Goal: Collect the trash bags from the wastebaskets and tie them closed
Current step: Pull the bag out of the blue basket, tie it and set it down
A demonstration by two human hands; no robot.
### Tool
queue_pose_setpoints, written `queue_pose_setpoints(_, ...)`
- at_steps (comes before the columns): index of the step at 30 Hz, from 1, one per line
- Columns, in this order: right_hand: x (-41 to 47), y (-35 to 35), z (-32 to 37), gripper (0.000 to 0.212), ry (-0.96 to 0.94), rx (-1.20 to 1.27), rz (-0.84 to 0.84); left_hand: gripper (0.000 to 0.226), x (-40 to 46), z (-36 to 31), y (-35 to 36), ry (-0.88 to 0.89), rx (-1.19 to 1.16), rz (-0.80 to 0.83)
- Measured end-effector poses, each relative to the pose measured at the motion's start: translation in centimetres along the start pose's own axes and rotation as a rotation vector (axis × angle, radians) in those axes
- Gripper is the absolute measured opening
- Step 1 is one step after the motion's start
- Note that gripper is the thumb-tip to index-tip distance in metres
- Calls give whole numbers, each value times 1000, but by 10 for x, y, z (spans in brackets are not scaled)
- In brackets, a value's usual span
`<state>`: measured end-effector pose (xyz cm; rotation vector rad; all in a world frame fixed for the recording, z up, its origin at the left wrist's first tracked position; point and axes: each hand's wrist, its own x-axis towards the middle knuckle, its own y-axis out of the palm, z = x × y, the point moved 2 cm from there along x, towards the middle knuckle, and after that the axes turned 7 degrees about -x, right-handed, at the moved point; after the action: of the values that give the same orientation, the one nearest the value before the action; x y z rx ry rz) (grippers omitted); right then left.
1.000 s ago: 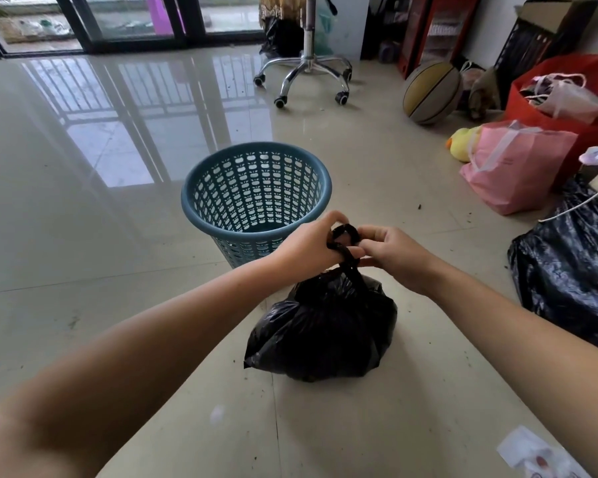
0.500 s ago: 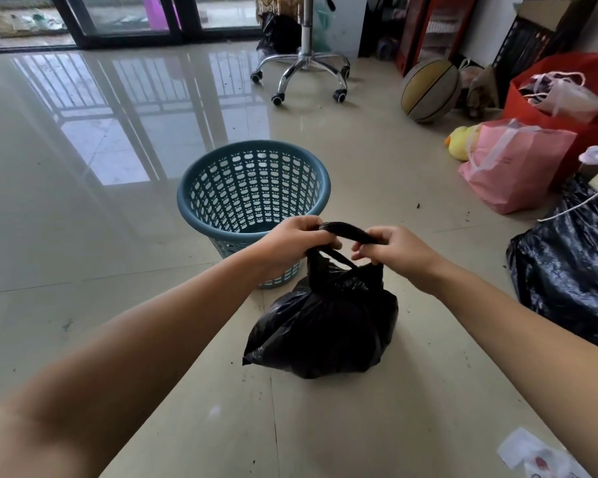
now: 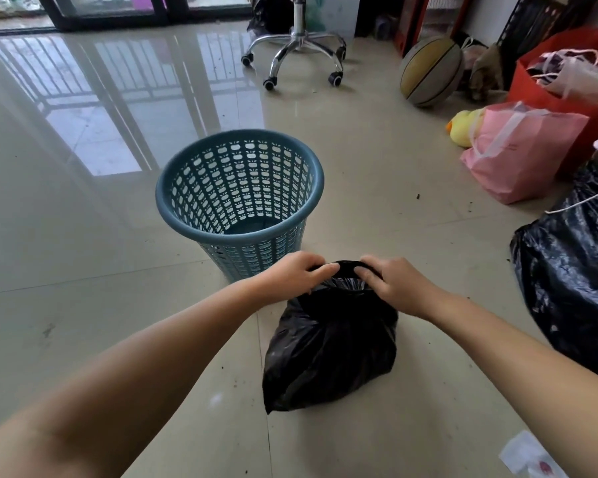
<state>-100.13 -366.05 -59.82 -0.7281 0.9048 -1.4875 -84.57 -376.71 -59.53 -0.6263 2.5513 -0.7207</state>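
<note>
The tiled floor (image 3: 83, 270) carries everything in view. Against its right edge lies a large black sack (image 3: 573, 281), with a red bag (image 3: 539, 77) and a pink bag (image 3: 522, 150) behind it, a basketball (image 3: 430, 72) further back, and a chair base (image 3: 297, 50) near the far edge.

The blue wastebasket (image 3: 239, 198) stands upright toward the middle of the floor. No liner is visible inside it; its perforated wall and base show bare.

The black trash bag (image 3: 328, 346) sits on the floor just in front of the wastebasket, near it but apparently not touching. Its body is full and slumped; its mouth is gathered upward.

The left hand (image 3: 296, 272) grips the left side of the bag's mouth, fingers curled round the plastic. The right hand (image 3: 392, 282) grips the right side likewise. A small opening remains between them.

Status, as a judgement: removal from this wastebasket is complete. Tying is in progress; no finished knot is visible. Remaining: cross the two gathered ends, knot them and pull tight. Whether other wastebaskets remain cannot be told.
</note>
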Motion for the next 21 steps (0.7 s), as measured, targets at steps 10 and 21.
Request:
queue_pose_setpoints(10,-12,43,-16,25,-32,-237,72,29,3,30,41,32,270,68)
queue_pose_setpoints(21,-51,-70,62,27,-28,-285,313,31,-65,-90,-22,-98,123,108)
